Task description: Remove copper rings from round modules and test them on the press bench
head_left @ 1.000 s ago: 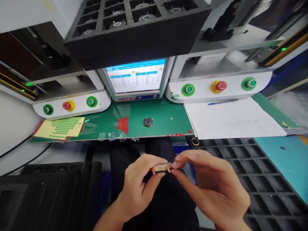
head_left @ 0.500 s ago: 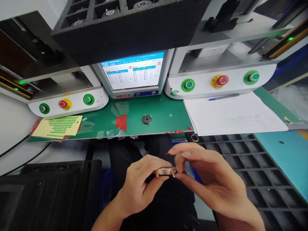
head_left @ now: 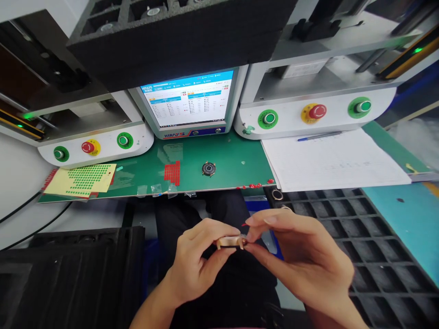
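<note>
1 gold watch (head_left: 229, 241), dark underside, 2 prongs (head_left: 241, 245) twd me, held edge-on above my lap (head_left: 240, 278). L hand (head_left: 194, 260) has it btwn thumb & fingers, nearly closed; R hand (head_left: 305, 256) pinches its R edge. 1 other watch (head_left: 209, 168) on green bench (head_left: 236, 157).

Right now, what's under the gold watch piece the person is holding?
The left hand has its thumb under the gold watch piece; farther below are dark trousers. Its underside is turned away, so I can't see it.
</note>
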